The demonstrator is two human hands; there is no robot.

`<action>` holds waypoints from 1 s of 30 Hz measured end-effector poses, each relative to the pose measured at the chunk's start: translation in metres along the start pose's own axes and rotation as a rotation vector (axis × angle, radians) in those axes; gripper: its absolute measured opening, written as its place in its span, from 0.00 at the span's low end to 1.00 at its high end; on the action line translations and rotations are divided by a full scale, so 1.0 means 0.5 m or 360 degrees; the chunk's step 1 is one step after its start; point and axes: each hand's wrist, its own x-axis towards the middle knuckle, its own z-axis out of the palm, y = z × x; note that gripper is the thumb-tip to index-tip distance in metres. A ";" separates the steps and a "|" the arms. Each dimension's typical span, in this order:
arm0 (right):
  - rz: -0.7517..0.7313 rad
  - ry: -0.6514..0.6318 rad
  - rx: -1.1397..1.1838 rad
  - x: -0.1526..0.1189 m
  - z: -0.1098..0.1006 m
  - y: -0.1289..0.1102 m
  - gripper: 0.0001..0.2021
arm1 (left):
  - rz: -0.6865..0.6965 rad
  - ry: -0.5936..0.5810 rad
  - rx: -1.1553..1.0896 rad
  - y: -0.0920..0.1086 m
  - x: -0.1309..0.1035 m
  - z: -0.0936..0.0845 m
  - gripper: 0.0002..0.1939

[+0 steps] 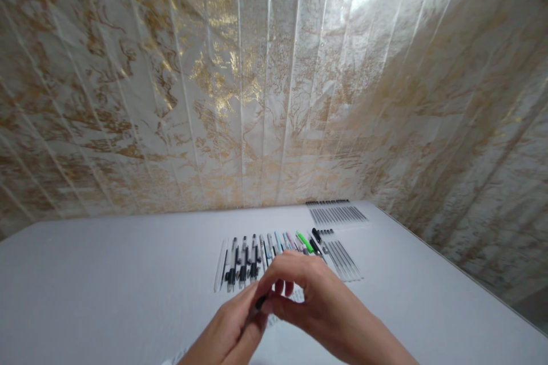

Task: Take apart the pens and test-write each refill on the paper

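At the near edge of the view, my left hand (231, 328) is closed around a slim pen, mostly hidden by the fingers. The pen's black end (260, 301) sticks out toward my right hand (319, 293). Thumb and forefinger of that right hand pinch this black end, and the other fingers curl above. Whether the black piece is a cap or a plug, I cannot tell. Just beyond both hands lies a row of pens and pen parts, among them black-and-clear pens (243, 265) and a bright green pen (305, 241).
On the white table (107, 291), thin refills or tubes (342, 259) lie side by side at right. Farther back is another row of thin sticks (338, 215) with small black caps (327, 202) above. A printed sheet (280, 336) sits under the hands. Gold-patterned sheeting (265, 97) hangs behind.
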 end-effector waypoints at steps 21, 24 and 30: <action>0.0002 -0.0230 -0.0843 0.015 0.063 0.019 0.16 | -0.0326 0.0080 0.0524 -0.109 -0.003 0.008 0.21; -0.0114 -0.0214 -0.0680 0.010 0.035 0.008 0.05 | -0.0279 0.0054 0.0548 -0.103 -0.004 0.001 0.19; -0.0123 -0.0342 -0.0766 0.016 0.059 0.013 0.08 | -0.0298 0.0186 0.0599 -0.140 0.000 0.009 0.24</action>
